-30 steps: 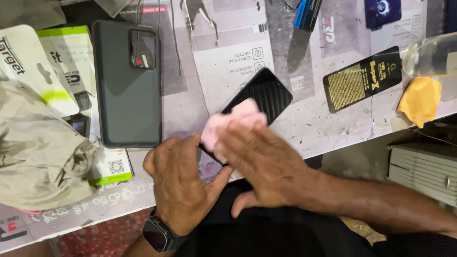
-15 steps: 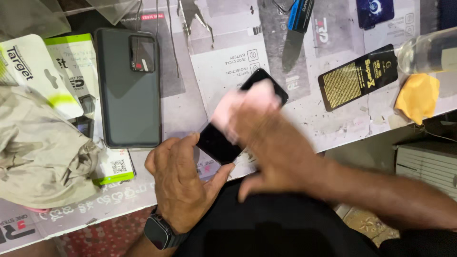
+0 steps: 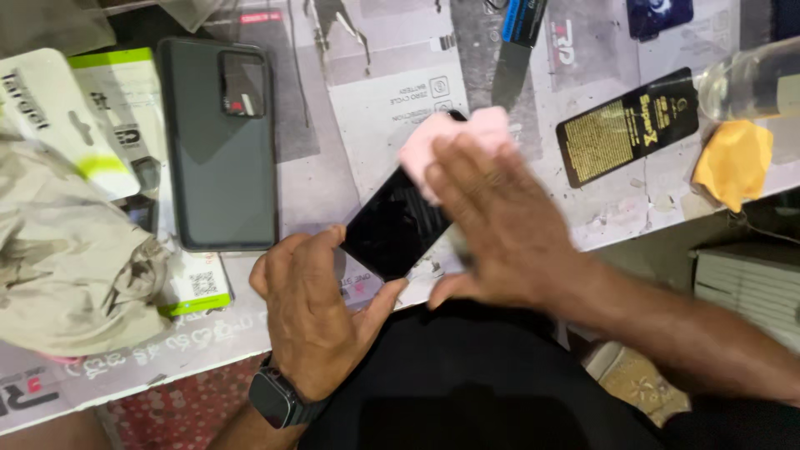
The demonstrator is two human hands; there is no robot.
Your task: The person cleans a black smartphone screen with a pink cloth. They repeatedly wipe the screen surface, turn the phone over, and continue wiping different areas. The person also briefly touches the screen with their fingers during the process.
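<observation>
Now left hand (image 3: 321, 312) gripping phone (image 3: 396, 225), right hand (image 3: 500, 221) flat on pink cloth (image 3: 442, 142)

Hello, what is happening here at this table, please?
A person is wiping a black phone with a pink cloth. The left hand steadies the phone's lower end on the table, and the right hand presses the cloth flat on its upper end. A grey phone case lies to the left, beside a crumpled bag. A yellow cloth sits at the right edge.
</observation>
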